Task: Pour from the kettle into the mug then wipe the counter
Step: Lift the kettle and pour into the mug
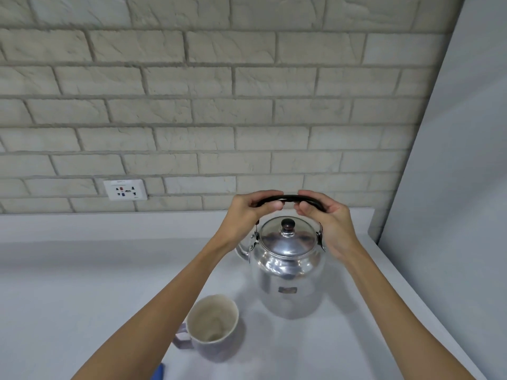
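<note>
A shiny metal kettle stands upright on the pale counter, lid on, spout pointing left. Its black arched handle is up over the lid. My left hand grips the left part of that handle and my right hand grips the right part. In front and to the left of the kettle sits a white mug, upright, its handle to the left and partly behind my left forearm. The inside of the mug looks empty.
A brick-pattern wall runs behind the counter with a socket plate low on the left. A plain wall closes off the right side. A small blue thing peeks out under my left forearm at the bottom edge.
</note>
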The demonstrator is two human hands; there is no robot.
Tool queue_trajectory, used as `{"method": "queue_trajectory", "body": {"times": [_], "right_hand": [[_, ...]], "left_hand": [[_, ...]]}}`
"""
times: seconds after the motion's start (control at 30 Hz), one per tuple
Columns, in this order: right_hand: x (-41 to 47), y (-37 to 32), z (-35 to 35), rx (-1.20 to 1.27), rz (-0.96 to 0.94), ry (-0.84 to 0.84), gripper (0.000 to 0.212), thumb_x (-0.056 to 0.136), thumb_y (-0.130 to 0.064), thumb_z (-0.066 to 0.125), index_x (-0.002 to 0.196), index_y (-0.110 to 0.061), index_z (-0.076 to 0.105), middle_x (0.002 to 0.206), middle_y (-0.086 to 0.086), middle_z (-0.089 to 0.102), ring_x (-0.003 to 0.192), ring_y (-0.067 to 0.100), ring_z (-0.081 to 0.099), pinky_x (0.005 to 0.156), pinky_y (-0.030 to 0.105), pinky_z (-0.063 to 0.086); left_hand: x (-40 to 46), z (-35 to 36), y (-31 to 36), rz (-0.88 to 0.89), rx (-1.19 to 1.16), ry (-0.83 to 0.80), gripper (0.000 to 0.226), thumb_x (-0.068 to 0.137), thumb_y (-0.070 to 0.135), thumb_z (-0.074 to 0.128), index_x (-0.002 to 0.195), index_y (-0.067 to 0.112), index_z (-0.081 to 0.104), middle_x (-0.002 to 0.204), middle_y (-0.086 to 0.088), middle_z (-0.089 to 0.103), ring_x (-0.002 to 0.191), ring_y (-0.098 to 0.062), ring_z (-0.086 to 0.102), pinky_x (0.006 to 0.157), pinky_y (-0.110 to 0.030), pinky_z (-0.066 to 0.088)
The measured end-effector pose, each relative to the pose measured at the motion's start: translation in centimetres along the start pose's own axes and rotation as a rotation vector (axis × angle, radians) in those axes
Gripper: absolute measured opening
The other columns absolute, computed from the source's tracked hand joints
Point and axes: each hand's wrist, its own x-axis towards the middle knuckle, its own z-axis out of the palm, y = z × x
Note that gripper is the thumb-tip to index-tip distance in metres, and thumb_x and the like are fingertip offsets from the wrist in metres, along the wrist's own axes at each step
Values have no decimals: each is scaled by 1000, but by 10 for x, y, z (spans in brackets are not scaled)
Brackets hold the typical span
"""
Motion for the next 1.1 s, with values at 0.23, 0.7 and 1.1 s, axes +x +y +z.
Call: {"method": "queue_trajectory", "body": {"times": [0.23,0.7,1.1], "right_hand": [[-30,-33,11,8,-47,-3,32,63,-22,80,95,-20,76,87,2,78,86,18,73,79,22,56],[-73,-32,20,-98,50,-121,27,66,-15,78,92,-21,77,79,1,78,79,14,73,73,18,56],[-68,-37,26,-279,110,-266,31,64,-23,82,95,-27,77,80,-2,77,81,13,73,55,13,52]], "left_hand": [[-30,5,28,38,35,3,22,81,20,74,99,31,73,87,5,76,90,-23,65,58,-14,45],[-114,-62,-21,-164,205,-68,66,70,30,80,131,21,55,125,5,65,118,-7,57,106,-25,41],[-178,-91,-93,-421,417,-141,105,42,50,91,135,42,42,130,19,51,92,-7,66,66,-23,59]]}}
